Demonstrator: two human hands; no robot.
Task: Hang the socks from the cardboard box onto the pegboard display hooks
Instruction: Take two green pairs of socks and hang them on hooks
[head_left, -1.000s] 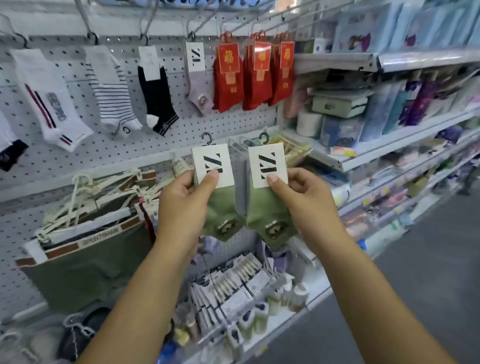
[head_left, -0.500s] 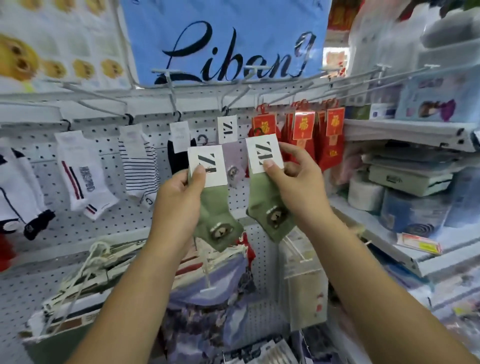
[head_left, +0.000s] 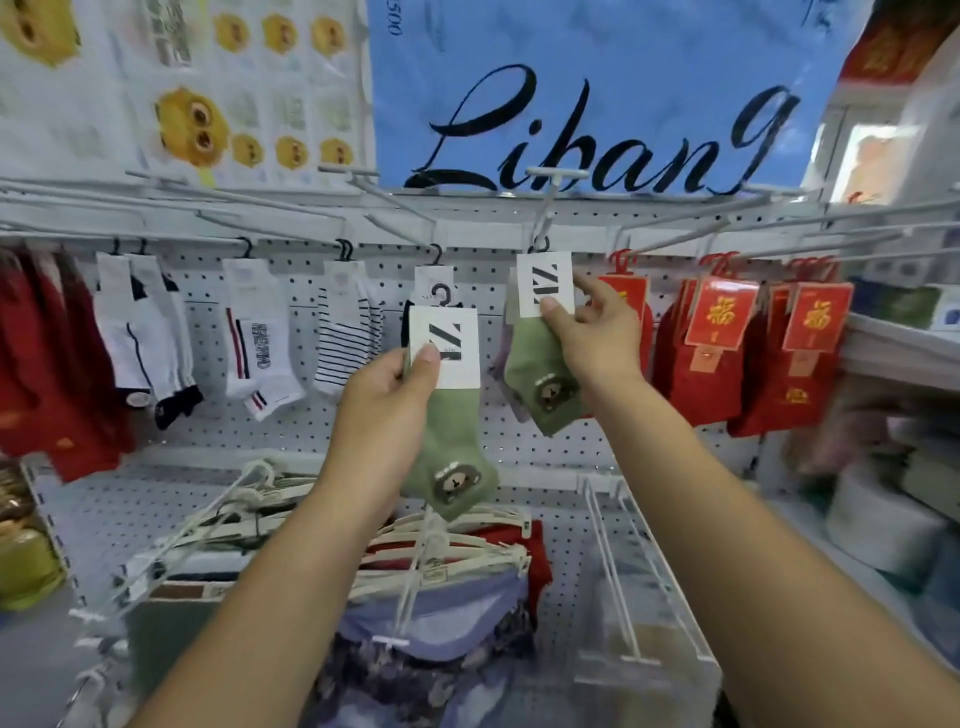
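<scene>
Clothes on white hangers lie nearest, in front of the lower part of the pegboard. Above them, the left hand grips the lower green socks by their white card, with the thumb on the front of the card. This pair is in the air in front of the pegboard and hangs on no hook.

A little farther and higher, the right hand pinches the card of the upper green socks between thumb and fingers, and the forefinger is stretched toward the card's corner. The small black hanger of this pair is right at the end of the hook at the top of the pegboard. I cannot tell if it already sits on the hook or only touches it.

Along the same top row of the pegboard hang white socks, striped socks and red socks.

I judge that one green pair is at the point of being hung and that the other waits for its turn. The cardboard box is not visible, so I cannot say how many socks are left. Farthest, above the pegboard, is a blue sign.
</scene>
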